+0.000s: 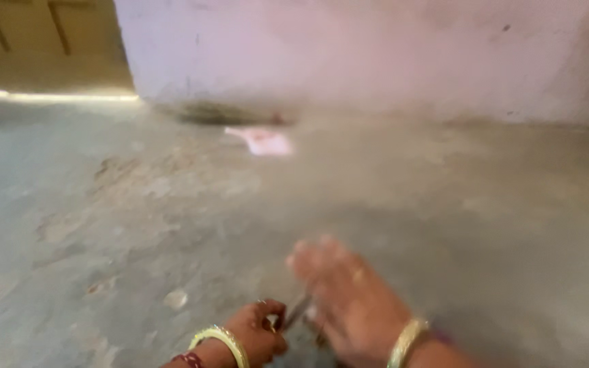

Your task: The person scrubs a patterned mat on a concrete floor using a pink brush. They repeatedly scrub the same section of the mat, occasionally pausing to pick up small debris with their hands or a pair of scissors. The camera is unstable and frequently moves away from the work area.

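Note:
My left hand [260, 330] is low at the bottom edge, fingers curled around a small thin dark object [297, 312] that I cannot make out. A yellow-green bangle and a red one circle that wrist. My right hand [345, 293] lies just to its right, blurred by motion, palm down with fingers spread toward the far wall, touching or overlapping the same small object. A gold bangle sits on that wrist. Both hands hover over a rough grey concrete floor [172, 218].
A pale pink scrap [264, 141] lies on the floor near the base of a whitish wall [376, 54]. A wooden door [42, 41] with light under it is at the far left. A small light pebble [176, 298] lies left of my hands.

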